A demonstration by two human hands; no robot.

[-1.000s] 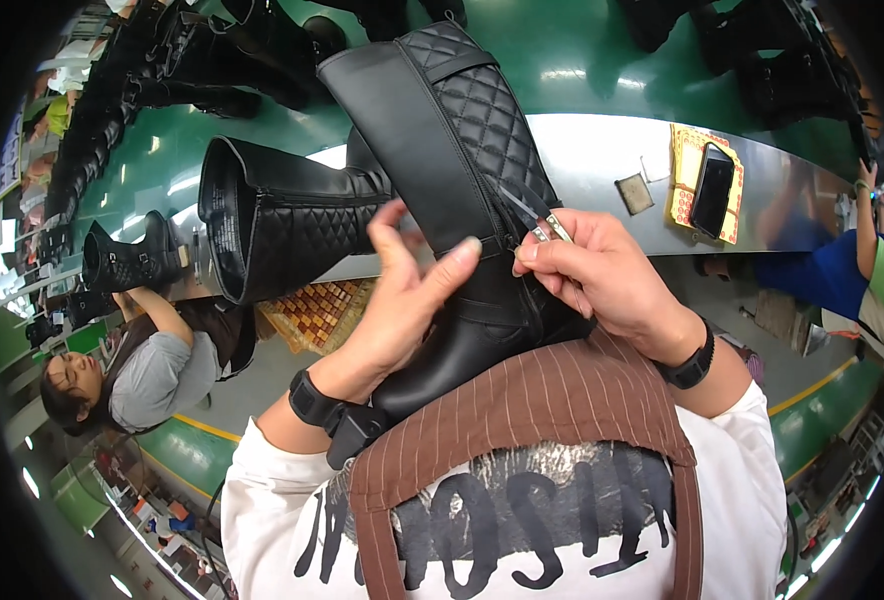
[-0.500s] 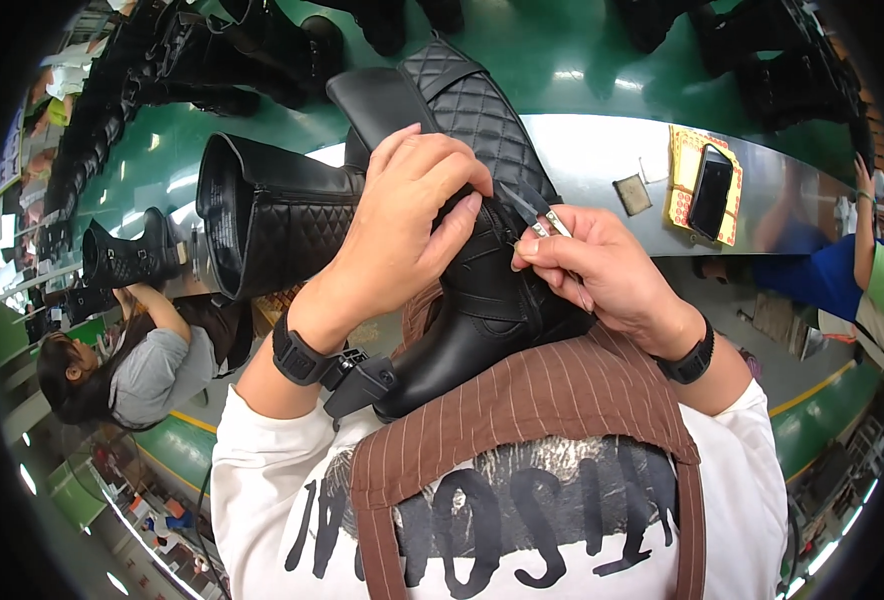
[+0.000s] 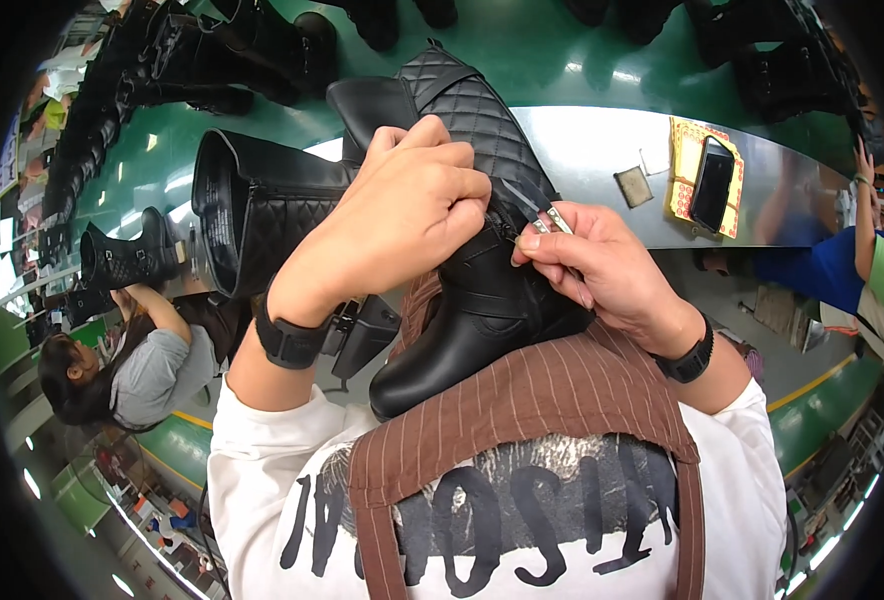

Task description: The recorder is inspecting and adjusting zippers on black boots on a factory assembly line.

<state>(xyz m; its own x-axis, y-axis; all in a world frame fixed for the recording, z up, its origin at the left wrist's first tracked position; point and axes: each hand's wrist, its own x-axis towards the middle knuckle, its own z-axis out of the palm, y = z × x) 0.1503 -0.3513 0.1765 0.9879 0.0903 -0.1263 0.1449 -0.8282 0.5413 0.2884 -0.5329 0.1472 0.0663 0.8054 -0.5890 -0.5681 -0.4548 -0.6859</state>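
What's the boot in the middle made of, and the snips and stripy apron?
The boot looks like leather or imitation: smooth, softly shiny, stitched. The snips look like metal: thin, with silvery shine. The apron looks like cloth: matt, striped and softly creased.

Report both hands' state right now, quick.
Left hand: curled closed at the black boot; whether it grips anything cannot be told.
Right hand: closed, holding small metal snips.

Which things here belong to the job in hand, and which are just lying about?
In the job:
black quilted boot, left hand at its shaft
snips, in the right hand

Lying about:
phone on yellow paper
small brownish slab
second boot, possibly related
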